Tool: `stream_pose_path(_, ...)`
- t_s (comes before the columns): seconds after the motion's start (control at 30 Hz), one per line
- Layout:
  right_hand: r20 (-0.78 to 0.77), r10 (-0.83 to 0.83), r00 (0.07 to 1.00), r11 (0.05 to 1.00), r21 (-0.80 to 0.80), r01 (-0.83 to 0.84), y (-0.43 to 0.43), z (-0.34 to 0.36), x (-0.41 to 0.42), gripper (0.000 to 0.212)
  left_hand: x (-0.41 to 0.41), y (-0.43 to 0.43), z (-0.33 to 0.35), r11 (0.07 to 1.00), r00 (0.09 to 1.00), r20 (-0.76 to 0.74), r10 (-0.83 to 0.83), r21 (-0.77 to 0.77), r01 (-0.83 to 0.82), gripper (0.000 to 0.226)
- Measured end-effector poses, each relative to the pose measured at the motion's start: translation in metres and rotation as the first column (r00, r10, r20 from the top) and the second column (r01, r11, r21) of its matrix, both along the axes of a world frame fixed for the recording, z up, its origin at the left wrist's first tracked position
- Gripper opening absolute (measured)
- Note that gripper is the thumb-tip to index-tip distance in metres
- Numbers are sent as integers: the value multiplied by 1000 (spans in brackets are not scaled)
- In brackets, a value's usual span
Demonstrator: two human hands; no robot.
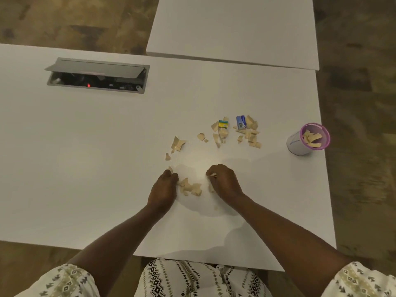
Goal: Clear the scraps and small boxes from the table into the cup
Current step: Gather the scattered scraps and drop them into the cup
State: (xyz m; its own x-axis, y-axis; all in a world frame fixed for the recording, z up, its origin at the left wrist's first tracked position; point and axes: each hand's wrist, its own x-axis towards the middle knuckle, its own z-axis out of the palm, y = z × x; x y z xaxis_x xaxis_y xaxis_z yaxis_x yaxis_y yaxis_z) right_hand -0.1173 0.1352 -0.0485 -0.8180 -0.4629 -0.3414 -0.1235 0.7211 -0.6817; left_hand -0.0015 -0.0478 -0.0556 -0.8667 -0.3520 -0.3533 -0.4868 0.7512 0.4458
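Beige paper scraps (191, 188) lie in a small heap on the white table (85, 168) between my two hands. My left hand (164, 187) rests curled at the heap's left edge, touching scraps. My right hand (222, 181) is closed on a few scraps at the heap's right. More scraps (249, 133) are strewn farther off, with a yellow-green small box (223, 124) and a blue small box (241, 122) among them. The cup (308, 139), white with a purple rim, stands at the right table edge and holds several scraps.
A cable hatch (97, 76) with its grey lid raised sits in the table at far left. A second white table (235, 28) adjoins at the back. The table's right edge runs just past the cup, with brown floor beyond.
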Motion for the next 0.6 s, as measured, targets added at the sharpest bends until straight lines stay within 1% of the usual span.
stream_pose_path(0.03,80,-106,991,994,-18,107,2,3,-4,15,-6,4,2,994,995,-18,97,51,-96,17)
stream_pose_path(0.1,209,-255,944,962,-46,269,8,9,-13,12,-20,12,7,960,966,-30,258,122,-253,21)
stream_pose_path(0.17,312,-339,888,919,-94,384,20,14,-22,12,-35,21,13,909,922,-23,386,180,-376,22)
stream_pose_path(0.23,390,-396,832,870,-131,475,32,19,-32,11,-50,31,19,879,896,-26,444,208,-430,19)
stream_pose_path(0.33,493,-459,739,781,-173,600,53,28,-51,10,-75,51,29,869,892,-45,451,251,-427,16)
stream_pose_path(0.4,528,-486,696,728,-196,657,70,36,-68,10,-95,69,36,865,896,-60,441,296,-406,15)
stream_pose_path(0.5,530,-522,668,661,-245,710,100,51,-96,9,-131,104,48,861,910,-80,408,364,-354,11)
stream_pose_path(0.6,495,-585,642,603,-264,753,135,64,-128,12,-170,145,59,849,928,-95,360,445,-284,8)
